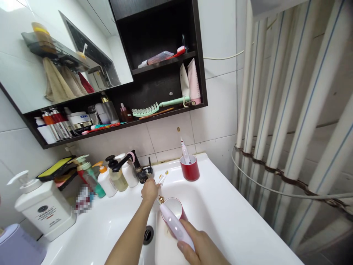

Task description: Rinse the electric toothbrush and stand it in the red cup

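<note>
Gripping the electric toothbrush (175,224): right hand (194,243), fingers wrapped round the lower handle; long axis slants away and leftward, crossing in front of the red cup (175,207) in the sink (201,206); upper end points toward the left hand (150,190), beside the tap (142,173), finger closure there cannot be told

Landmark: faucet (142,173), at back of sink (102,235). Left of faucet: pump bottles (118,178), in a row. Right: cup (190,172), one toothbrush (185,151) standing inside. Just before: left hand (150,190). Further forward: drain (148,235); rightward, second cup (178,206), then right hand (200,241) with held toothbrush (176,227). Above: shelf (132,123), hairbrush (158,106) on it. Far right: pipes (284,110).
</note>
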`<control>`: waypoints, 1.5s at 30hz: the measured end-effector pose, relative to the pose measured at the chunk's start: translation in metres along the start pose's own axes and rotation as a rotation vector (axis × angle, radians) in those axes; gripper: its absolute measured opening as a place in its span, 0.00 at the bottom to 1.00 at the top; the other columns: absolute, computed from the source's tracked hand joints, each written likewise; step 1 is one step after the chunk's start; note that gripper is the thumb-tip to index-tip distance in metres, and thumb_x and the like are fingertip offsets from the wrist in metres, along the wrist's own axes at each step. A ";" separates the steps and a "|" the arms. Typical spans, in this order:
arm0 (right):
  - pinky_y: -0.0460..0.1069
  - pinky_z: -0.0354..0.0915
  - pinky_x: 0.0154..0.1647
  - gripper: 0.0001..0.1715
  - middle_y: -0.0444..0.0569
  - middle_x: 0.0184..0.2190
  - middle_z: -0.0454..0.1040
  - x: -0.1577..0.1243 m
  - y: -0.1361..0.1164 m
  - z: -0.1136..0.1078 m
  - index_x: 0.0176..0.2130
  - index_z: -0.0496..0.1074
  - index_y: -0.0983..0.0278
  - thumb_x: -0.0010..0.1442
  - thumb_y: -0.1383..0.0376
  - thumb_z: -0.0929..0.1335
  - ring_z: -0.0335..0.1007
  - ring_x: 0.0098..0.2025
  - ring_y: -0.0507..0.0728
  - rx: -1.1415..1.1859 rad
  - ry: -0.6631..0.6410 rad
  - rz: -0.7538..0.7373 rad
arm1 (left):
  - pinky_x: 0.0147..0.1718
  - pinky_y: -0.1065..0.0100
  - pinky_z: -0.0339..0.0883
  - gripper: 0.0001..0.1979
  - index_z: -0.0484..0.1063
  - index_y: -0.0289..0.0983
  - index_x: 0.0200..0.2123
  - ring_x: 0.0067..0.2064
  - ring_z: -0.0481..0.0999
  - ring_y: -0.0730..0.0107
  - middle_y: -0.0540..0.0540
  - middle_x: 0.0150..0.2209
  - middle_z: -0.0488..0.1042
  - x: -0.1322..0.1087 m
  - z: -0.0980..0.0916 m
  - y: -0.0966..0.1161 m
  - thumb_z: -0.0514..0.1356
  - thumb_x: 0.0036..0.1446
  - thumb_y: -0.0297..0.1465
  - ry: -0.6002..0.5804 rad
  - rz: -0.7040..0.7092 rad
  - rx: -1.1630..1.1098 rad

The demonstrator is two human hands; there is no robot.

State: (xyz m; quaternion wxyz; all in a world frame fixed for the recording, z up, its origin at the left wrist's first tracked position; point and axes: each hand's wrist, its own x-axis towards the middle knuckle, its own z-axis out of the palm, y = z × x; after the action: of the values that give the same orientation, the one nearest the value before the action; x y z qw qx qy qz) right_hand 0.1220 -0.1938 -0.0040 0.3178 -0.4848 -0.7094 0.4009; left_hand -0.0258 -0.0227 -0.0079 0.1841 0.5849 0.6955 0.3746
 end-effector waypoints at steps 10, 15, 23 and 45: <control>0.44 0.55 0.25 0.15 0.44 0.23 0.66 -0.004 -0.008 0.000 0.38 0.60 0.64 0.50 0.63 0.56 0.60 0.22 0.50 0.006 0.070 0.014 | 0.30 0.67 0.61 0.08 0.59 0.34 0.15 0.29 0.69 0.69 0.47 0.19 0.66 -0.030 -0.035 -0.008 0.51 0.41 0.19 -0.084 -0.190 -0.432; 0.42 0.52 0.15 0.14 0.40 0.18 0.57 -0.008 -0.010 0.011 0.38 0.58 0.65 0.51 0.63 0.55 0.51 0.14 0.45 0.203 -0.043 0.117 | 0.25 0.75 0.64 0.06 0.63 0.31 0.22 0.21 0.67 0.79 0.47 0.19 0.66 -0.073 -0.052 0.005 0.49 0.45 0.20 -0.202 -0.360 -1.068; 0.40 0.49 0.11 0.08 0.38 0.17 0.56 -0.006 -0.010 0.019 0.31 0.55 0.66 0.52 0.64 0.53 0.48 0.11 0.42 0.339 -0.139 0.179 | 0.22 0.75 0.64 0.06 0.64 0.29 0.24 0.21 0.67 0.77 0.46 0.19 0.65 -0.097 -0.043 0.009 0.49 0.44 0.19 -0.289 -0.521 -1.497; 0.41 0.52 0.12 0.14 0.39 0.18 0.57 -0.001 0.005 0.023 0.39 0.56 0.64 0.49 0.63 0.57 0.51 0.13 0.44 0.306 0.018 0.128 | 0.26 0.74 0.64 0.03 0.62 0.31 0.27 0.24 0.69 0.76 0.47 0.21 0.67 -0.109 -0.031 0.020 0.51 0.46 0.22 -0.219 -0.417 -1.473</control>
State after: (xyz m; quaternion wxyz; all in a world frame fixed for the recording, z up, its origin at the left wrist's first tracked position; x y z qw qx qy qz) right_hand 0.1047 -0.1996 -0.0193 0.3681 -0.4785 -0.6049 0.5193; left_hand -0.0066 -0.1357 0.0073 0.6602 0.2019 0.3404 0.6384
